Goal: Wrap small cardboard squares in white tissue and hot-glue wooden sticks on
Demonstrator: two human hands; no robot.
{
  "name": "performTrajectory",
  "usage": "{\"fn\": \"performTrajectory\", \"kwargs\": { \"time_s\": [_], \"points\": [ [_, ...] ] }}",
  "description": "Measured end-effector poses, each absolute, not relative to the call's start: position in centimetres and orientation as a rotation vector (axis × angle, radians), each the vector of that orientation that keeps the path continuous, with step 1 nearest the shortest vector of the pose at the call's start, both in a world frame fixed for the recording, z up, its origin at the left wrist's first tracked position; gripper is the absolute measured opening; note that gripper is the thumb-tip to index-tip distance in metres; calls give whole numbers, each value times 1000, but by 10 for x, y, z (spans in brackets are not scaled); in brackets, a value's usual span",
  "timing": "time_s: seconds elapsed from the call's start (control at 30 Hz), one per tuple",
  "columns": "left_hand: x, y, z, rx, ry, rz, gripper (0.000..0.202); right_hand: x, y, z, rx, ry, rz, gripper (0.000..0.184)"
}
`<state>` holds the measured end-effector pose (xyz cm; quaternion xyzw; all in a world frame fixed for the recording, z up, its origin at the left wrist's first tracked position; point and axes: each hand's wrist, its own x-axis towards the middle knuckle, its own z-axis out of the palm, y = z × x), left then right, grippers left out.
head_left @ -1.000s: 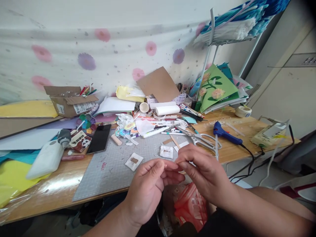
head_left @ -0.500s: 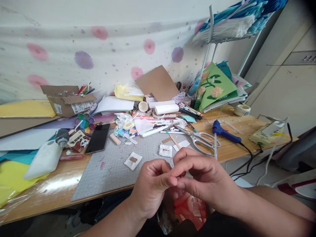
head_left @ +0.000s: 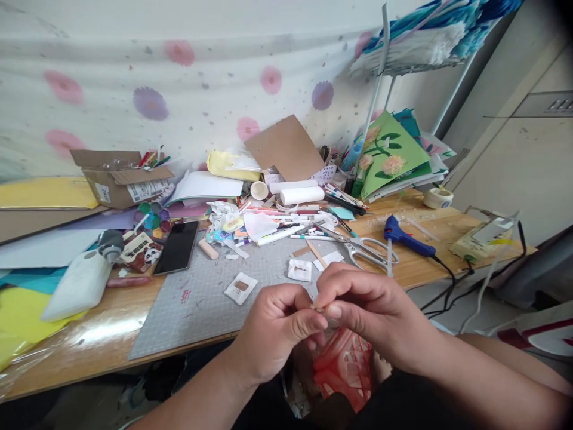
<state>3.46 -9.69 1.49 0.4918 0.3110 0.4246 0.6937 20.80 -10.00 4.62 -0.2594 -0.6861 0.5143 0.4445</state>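
My left hand (head_left: 278,333) and my right hand (head_left: 378,313) meet in front of the table's edge, both closed. Their thumbs and forefingers pinch a tiny brownish bit (head_left: 319,309), too small and too covered by fingers to name. Just beyond, on the grey cutting mat (head_left: 197,310), lie a white square piece with a brown patch (head_left: 241,287) and a smaller white piece with a slot-like mark (head_left: 299,270). A thin wooden stick (head_left: 316,255) and a white paper scrap (head_left: 330,260) are near them. Below my hands hangs a red plastic bag (head_left: 347,367).
Scissors (head_left: 358,246) and a blue glue gun (head_left: 409,240) with a cord lie at right. To the left are a phone (head_left: 178,246), a white glue bottle (head_left: 78,283) and a cardboard box (head_left: 120,179). Pens and paper scraps crowd the back of the mat.
My right thumb and fingertips have shifted slightly, so a little of the tiny bit now shows between the hands. The objects on the table have not moved.
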Motion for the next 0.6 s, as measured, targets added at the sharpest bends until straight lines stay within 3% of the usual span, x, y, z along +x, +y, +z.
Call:
{"fn": "performTrajectory", "kwargs": {
  "time_s": [0.33,0.43,0.6],
  "points": [
    [40,-90,21,1076,771,910,31,207,-88,39,-475,-1419,1679,7],
    [45,-83,23,1008,851,976,30,209,-88,39,-633,-1550,1494,9],
    [53,-73,27,894,983,1176,35,204,-93,43,-715,-1948,789,8]
  ]
}}
